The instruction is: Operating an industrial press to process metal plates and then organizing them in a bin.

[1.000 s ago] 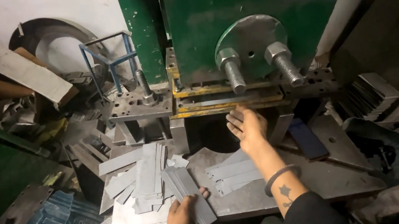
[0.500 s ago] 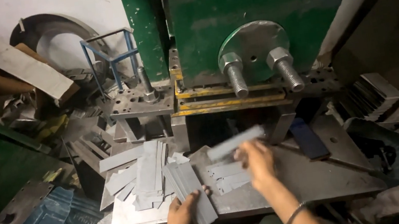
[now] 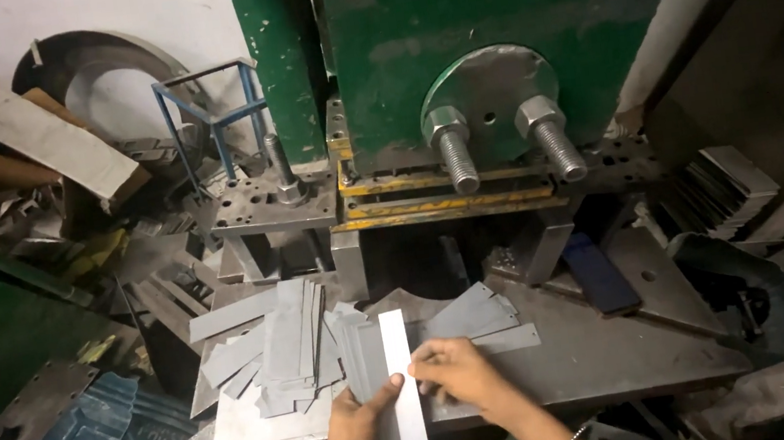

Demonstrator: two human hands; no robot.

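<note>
The tall green-painted steel press [image 3: 488, 26] fills the view from 11 to 1 o'clock, its round grey plate with 2 big threaded bolts [image 3: 494, 126] hanging over the yellow-edged die slot [image 3: 450, 200]. Below it the flat grey steel work table [image 3: 611, 352] spreads across the middle, and a loose heap of cut grey sheet-metal strips [image 3: 288, 350] lies on its left half at about 9 o'clock from the hands. The step in hand looks like taking 1 blank from that heap: a narrow pale rectangular metal strip [image 3: 400, 375] stands lengthwise at 6 o'clock, near the table's front edge, held between both hands. A next move would call for a firm pinch at the edges and a level strip. The right hand [image 3: 463, 374] comes in from 5 o'clock, wrist bent, fingers curled and grasping the strip's right edge. The left hand [image 3: 358, 436] rises from 6 o'clock, thumb pressed on the strip's left edge, fingers folded beneath.
</note>
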